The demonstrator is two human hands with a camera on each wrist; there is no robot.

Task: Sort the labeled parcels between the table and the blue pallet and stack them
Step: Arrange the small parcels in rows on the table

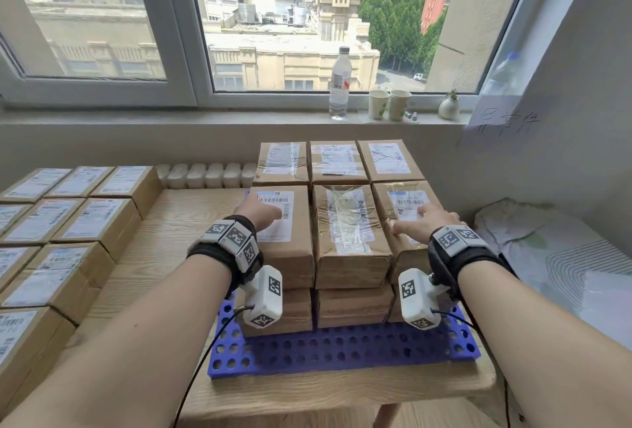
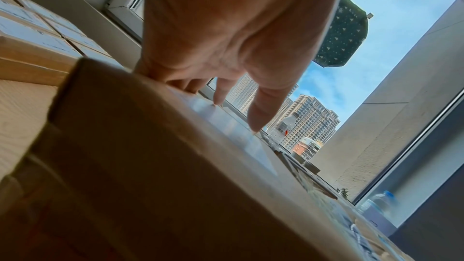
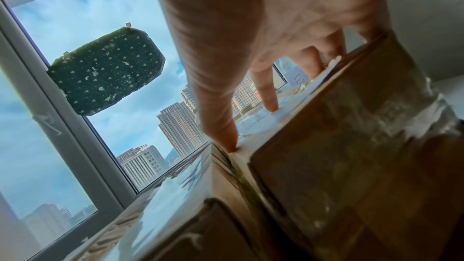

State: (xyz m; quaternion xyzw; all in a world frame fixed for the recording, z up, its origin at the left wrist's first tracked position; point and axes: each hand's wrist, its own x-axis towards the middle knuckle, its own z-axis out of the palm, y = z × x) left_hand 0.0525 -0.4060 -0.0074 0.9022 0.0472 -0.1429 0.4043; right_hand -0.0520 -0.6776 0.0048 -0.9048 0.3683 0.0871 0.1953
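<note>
Both forearms reach over the blue pallet (image 1: 342, 352), which carries stacked brown labeled parcels (image 1: 352, 239). Left hand (image 1: 261, 212) and right hand (image 1: 424, 222) rest flat, fingers extended, on the outer top parcels, grasping nothing.

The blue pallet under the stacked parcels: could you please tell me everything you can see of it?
The blue pallet looks like moulded plastic, a flat slab pierced by rows of round holes. It lies level on the pale wooden table, near its front edge. Brown parcels stand on it in stacked layers, covering all but its front strip and side edges. Neither hand touches it.
</note>
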